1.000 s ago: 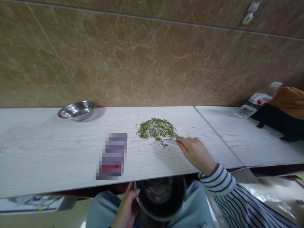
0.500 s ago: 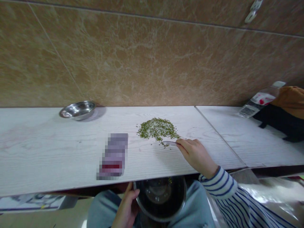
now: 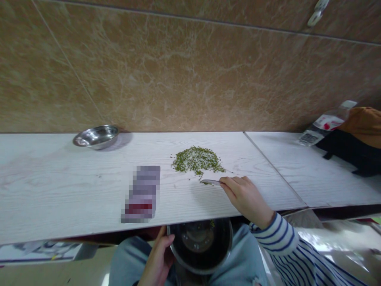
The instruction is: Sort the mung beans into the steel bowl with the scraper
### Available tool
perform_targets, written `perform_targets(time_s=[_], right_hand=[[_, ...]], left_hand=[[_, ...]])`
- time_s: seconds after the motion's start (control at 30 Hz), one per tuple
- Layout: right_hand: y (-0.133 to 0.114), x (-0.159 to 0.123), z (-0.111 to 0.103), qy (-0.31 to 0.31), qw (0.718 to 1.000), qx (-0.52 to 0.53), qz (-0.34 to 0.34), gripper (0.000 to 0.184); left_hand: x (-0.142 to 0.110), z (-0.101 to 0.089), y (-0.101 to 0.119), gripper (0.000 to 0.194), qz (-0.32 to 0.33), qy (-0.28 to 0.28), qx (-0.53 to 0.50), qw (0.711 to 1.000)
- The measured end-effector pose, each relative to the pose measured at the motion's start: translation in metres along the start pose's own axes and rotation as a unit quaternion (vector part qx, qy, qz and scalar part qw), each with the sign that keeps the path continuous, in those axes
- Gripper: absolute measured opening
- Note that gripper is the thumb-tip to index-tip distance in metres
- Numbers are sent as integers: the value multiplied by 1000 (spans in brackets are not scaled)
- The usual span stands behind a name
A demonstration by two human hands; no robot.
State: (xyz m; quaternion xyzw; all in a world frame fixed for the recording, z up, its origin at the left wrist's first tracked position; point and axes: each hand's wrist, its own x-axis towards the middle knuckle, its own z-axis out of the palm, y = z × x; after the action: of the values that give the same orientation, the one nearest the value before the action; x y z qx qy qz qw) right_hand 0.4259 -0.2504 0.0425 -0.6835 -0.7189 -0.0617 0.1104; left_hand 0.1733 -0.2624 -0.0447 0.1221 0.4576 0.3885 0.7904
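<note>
My right hand is closed on the handle end of a thin, narrow utensil with a curved edge. Seen nearly edge-on, its kind cannot be told. Its tip rests low over a few loose grains, just in front of a heap of small green beans mixed with white grains on the white table. My left hand grips the left rim of a deep metal pot, its thumb over the edge. The pot sits at my lap under the table's front edge, with a few greenish grains inside near the far wall.
A shallow steel bowl stands at the back left by the tiled wall. A blurred-out flat item lies left of the heap. At right, a plastic bottle leans on a black and brown bag.
My right hand has drawn the utensil slightly toward the table's front edge, away from the heap, with several loose beans at its tip. My left hand keeps its hold on the pot.
</note>
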Motion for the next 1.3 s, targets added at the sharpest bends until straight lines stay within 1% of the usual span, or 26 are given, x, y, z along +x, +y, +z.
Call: perform_targets(time_s=[0.13,0.3,0.47,0.6,0.7,0.9,1.0,1.1,1.3], right_hand=[[-2,2,-1,-1,1000,-12,7,22],[-3,8,1,-3,1000,-15,10,25],[3,10,3,3,999,-16,28,24],[9,12,2,16,999,-14,37,23],[9,15,3,9,999,-17,41,23],[4,16,4,12,1000,-4,24,24],[4,14,3,19,1000,5,18,24],[4,15,2,10,1000,3,20,24],[1,11,1,10,1000,10,8,22]], left_hand=[[-1,0,0,65,2,-8,-10,1000],[-2,0,2,65,7,5,-8,1000],[-2,0,3,65,3,26,4,1000],[-1,0,3,67,4,15,7,1000],[-1,0,3,67,3,10,9,1000],[-2,-1,3,67,4,16,8,1000],[-1,-1,2,64,2,12,9,1000],[-2,0,1,62,6,4,10,1000],[-2,1,0,62,7,2,9,1000]])
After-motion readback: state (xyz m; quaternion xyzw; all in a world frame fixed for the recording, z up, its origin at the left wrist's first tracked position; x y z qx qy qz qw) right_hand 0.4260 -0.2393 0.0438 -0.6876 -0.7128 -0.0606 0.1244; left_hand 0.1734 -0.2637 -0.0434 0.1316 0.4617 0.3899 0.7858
